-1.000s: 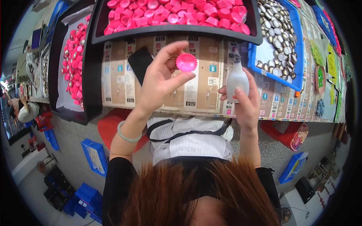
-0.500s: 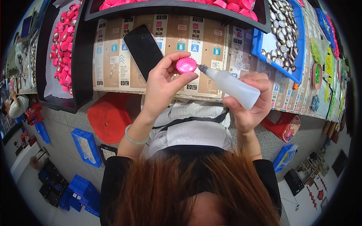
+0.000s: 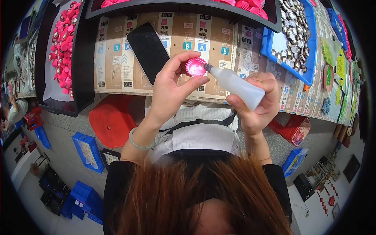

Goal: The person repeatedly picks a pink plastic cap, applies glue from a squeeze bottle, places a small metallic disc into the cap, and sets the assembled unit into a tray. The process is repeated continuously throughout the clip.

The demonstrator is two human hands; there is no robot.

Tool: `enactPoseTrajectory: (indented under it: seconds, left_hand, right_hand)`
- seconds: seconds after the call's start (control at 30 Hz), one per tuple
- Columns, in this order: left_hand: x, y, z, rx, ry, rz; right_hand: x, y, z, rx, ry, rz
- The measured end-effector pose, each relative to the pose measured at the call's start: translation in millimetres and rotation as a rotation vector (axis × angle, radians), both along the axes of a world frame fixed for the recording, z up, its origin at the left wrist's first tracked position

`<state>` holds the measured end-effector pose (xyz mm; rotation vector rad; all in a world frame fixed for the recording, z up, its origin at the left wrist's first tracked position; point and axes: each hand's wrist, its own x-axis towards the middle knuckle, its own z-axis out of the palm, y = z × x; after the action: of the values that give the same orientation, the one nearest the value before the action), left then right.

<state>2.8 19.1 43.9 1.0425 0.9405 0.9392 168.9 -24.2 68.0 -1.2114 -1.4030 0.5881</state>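
Observation:
Between the thumb and fingers of my left hand (image 3: 169, 86) is a small pink fluted cup (image 3: 196, 67), its hollow side facing me. My right hand (image 3: 258, 105) is wrapped round a translucent white squeeze bottle (image 3: 239, 87), which lies tilted with its dark nozzle pointing left. The nozzle tip is at the right rim of the cup; I cannot tell whether it touches. Both hands are above the near edge of the cardboard-covered table (image 3: 113, 74). A black phone (image 3: 148, 51) lies on the table just beyond my left hand.
A black tray (image 3: 84, 70) of pink cups stands at the left, and another black tray (image 3: 176, 8) spans the far side. To the right, a blue tray (image 3: 267, 45) holds many round metal-rimmed pieces. Red stools (image 3: 109, 121) sit below the table edge.
The pink cup has turned slightly in my left hand, and my right hand has shifted a little left with the bottle. The whole view has moved slightly.

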Motion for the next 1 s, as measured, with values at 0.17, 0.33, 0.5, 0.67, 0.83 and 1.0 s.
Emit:
enactPoseTrajectory:
  seconds: [0.17, 0.33, 0.5, 0.67, 0.83, 1.0]
  left_hand:
    - [4.4, 0.2, -0.8, 0.071, -0.029, 0.037]
    - [4.0, 0.7, -3.8, 0.162, 0.077, 0.048]
    - [0.6, 3.8, -6.5, 0.496, 0.419, 0.07]
    - [-5.2, 13.4, -12.9, 0.811, 0.526, 0.213]
    - [-0.3, 16.0, -18.7, 0.679, 0.157, 0.27]
    - [1.6, 2.4, -10.8, -0.073, -0.713, 0.014]
  right_hand:
    - [0.1, 0.0, 0.9, 0.033, -0.02, -0.013]
    - [1.2, -0.9, 3.1, 0.077, -0.106, -0.007]
    - [2.7, -1.7, 3.3, 0.088, -0.209, 0.031]
    - [-2.1, 0.2, -2.0, -0.062, 0.511, -0.079]
    - [9.1, 19.0, -36.3, -0.321, 0.45, -0.194]
    - [3.0, 37.1, -78.9, -0.435, -0.004, -0.123]
